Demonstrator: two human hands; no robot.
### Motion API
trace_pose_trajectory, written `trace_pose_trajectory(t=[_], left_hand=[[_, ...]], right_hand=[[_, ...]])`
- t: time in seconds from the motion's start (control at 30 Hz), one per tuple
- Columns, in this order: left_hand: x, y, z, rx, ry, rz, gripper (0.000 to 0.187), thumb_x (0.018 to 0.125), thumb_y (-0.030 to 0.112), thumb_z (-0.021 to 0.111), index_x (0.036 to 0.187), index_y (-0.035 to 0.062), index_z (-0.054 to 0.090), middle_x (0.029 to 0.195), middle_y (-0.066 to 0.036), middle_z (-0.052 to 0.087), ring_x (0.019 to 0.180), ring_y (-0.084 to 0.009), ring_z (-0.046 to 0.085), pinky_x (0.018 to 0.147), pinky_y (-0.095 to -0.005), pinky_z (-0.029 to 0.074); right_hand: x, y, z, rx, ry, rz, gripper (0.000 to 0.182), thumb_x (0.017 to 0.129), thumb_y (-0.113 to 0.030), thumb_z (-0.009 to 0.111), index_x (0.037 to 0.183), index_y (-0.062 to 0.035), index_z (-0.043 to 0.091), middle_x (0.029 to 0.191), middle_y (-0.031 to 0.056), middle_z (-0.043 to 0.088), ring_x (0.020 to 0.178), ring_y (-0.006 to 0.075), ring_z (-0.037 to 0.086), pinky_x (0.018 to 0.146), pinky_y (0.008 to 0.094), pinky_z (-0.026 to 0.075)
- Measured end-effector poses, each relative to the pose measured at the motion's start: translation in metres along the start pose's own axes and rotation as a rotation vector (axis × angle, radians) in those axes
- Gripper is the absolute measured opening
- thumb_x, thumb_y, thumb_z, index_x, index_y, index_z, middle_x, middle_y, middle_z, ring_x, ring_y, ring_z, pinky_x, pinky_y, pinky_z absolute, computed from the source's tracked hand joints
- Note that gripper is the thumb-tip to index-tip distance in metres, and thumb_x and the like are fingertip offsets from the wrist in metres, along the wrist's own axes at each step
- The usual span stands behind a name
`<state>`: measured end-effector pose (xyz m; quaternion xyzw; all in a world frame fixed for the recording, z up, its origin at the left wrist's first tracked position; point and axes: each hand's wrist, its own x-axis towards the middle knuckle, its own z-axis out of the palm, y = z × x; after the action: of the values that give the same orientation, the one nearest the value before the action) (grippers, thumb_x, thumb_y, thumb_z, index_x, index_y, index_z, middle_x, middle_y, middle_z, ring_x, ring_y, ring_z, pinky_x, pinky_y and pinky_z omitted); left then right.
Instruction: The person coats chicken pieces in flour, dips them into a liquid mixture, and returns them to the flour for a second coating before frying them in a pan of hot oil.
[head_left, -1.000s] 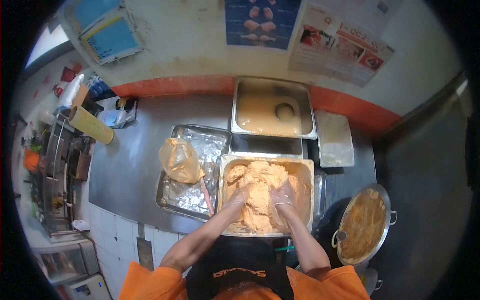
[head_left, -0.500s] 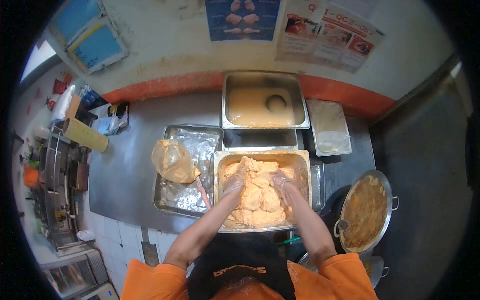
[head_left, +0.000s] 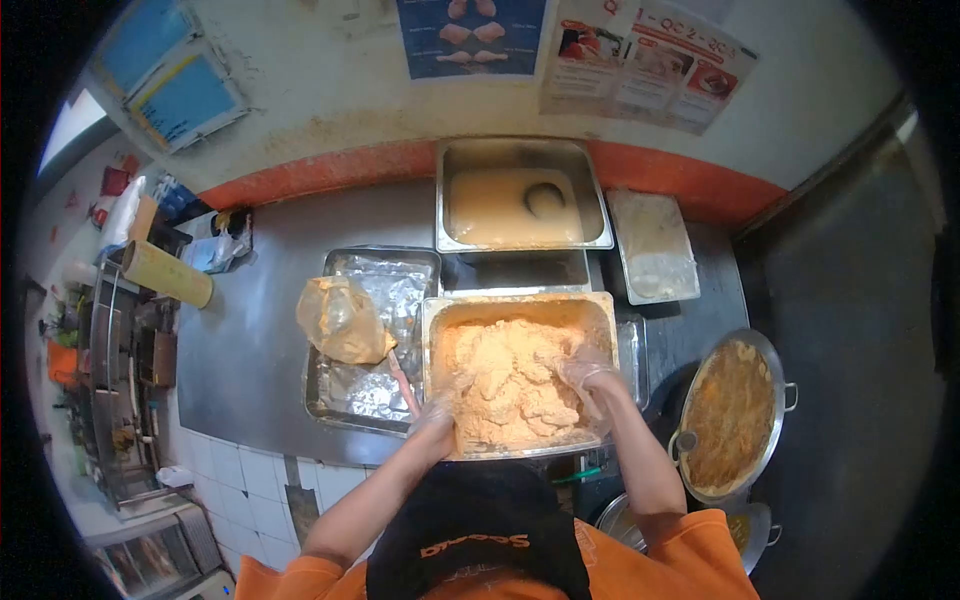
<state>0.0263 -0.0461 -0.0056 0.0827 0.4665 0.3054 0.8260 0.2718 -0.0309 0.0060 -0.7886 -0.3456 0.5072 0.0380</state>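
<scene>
A deep metal pan [head_left: 432, 335] in front of me holds chunky pieces coated in pale orange flour [head_left: 515, 385]. My left hand [head_left: 445, 400], in a clear plastic glove, is at the pan's left side, its fingers reaching over the wall into the coating. On the right, my right hand [head_left: 588, 378], also gloved, lies at the edge of the floured pieces with its fingers apart and dusted with flour. Some fingertips of both hands are hidden in the coating. Neither hand visibly grips a piece.
Left of the pan, a metal tray [head_left: 375, 262] holds a bag of orange powder [head_left: 342, 320] and a pink-handled tool [head_left: 402, 385]. Behind stands a pan of cloudy liquid [head_left: 500, 210], beside a covered container [head_left: 655, 250]. A wide pot of brown frying oil [head_left: 735, 420] is at right.
My hands have moved apart and nearer to me, from the middle of the heap to the pan's sides. The floured pieces look spread lower and looser. The view has shifted slightly.
</scene>
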Motion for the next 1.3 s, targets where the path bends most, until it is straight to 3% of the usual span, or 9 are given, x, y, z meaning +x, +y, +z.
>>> trace_pose_trajectory(t=[0.17,0.47,0.57,0.63,0.77,0.93,1.03,1.13,1.3], left_hand=[[0.088,-0.034,-0.012,0.273,0.113,-0.068,0.053,0.097,0.041,0.056,0.138,0.0094,0.049,0.129,-0.011,0.057,0.114,-0.0239,0.059,0.089,-0.0394,0.054],[0.06,-0.01,-0.029,0.117,-0.085,-0.026,0.031,0.101,0.025,0.052,0.129,0.0093,0.053,0.124,-0.011,0.06,0.112,-0.0242,0.061,0.088,-0.0429,0.056],[0.034,0.015,-0.021,0.047,-0.054,0.019,0.045,0.099,0.033,0.054,0.135,0.0063,0.049,0.132,-0.013,0.056,0.117,-0.0266,0.059,0.097,-0.0439,0.051],[0.073,0.006,-0.047,0.877,-0.026,0.417,0.058,0.096,0.043,0.055,0.139,0.0054,0.046,0.138,-0.014,0.052,0.118,-0.0281,0.058,0.099,-0.0441,0.047],[0.133,0.027,0.006,0.452,0.245,0.019,0.063,0.091,0.041,0.062,0.137,0.0004,0.047,0.13,-0.015,0.058,0.108,-0.0254,0.062,0.092,-0.0384,0.051],[0.159,0.014,-0.004,0.506,0.087,0.079,0.057,0.088,0.037,0.069,0.126,-0.0044,0.056,0.116,-0.015,0.065,0.098,-0.0219,0.065,0.082,-0.0346,0.055],[0.136,0.014,0.0,0.393,-0.004,0.131,0.054,0.085,0.043,0.071,0.11,-0.0044,0.067,0.105,-0.015,0.068,0.094,-0.0195,0.064,0.077,-0.0345,0.051],[0.099,0.046,0.02,1.06,0.138,0.067,0.031,0.082,0.021,0.075,0.099,-0.004,0.067,0.09,-0.011,0.069,0.08,-0.0181,0.065,0.059,-0.0343,0.053],[0.055,0.044,-0.002,1.395,0.125,0.331,0.044,0.083,0.04,0.072,0.1,-0.0006,0.069,0.086,-0.014,0.071,0.072,-0.0236,0.066,0.07,-0.0394,0.053]], right_hand=[[0.085,0.023,0.062,0.132,-0.209,-0.009,0.068,0.077,-0.051,0.074,0.116,0.003,0.065,0.107,0.0199,0.07,0.101,0.0303,0.067,0.088,0.0379,0.051],[-0.028,0.001,0.034,-0.016,0.332,-0.479,0.07,0.077,-0.037,0.076,0.13,0.0023,0.056,0.126,0.0228,0.062,0.117,0.0332,0.06,0.101,0.0362,0.047],[0.005,0.009,0.003,0.121,0.149,-0.301,0.066,0.08,-0.036,0.072,0.131,0.0016,0.054,0.128,0.0229,0.06,0.118,0.0331,0.059,0.101,0.0372,0.046],[0.048,0.024,-0.004,-0.057,0.096,-0.18,0.062,0.081,-0.035,0.071,0.13,0.0012,0.055,0.127,0.0227,0.06,0.116,0.0326,0.059,0.099,0.0379,0.046],[0.102,0.031,0.031,-0.203,0.099,-0.11,0.055,0.083,-0.032,0.07,0.126,0.0004,0.057,0.124,0.0223,0.061,0.112,0.0314,0.06,0.096,0.0391,0.047],[0.076,-0.005,0.03,-0.004,-0.002,-0.006,0.046,0.085,-0.028,0.067,0.122,-0.0005,0.059,0.121,0.0219,0.061,0.108,0.03,0.062,0.091,0.0407,0.049],[0.034,-0.021,0.011,-0.085,0.043,-0.252,0.042,0.082,-0.023,0.07,0.115,0.0014,0.061,0.111,0.0237,0.065,0.102,0.0315,0.064,0.086,0.0424,0.05],[-0.04,-0.038,0.004,-0.095,0.099,-0.43,0.05,0.081,-0.025,0.07,0.114,0.0097,0.056,0.103,0.0273,0.064,0.098,0.0372,0.064,0.086,0.0428,0.051],[-0.046,0.016,0.067,-0.498,0.117,-0.739,0.039,0.085,-0.017,0.06,0.114,0.009,0.056,0.089,0.0269,0.064,0.088,0.0402,0.064,0.084,0.0451,0.052]])
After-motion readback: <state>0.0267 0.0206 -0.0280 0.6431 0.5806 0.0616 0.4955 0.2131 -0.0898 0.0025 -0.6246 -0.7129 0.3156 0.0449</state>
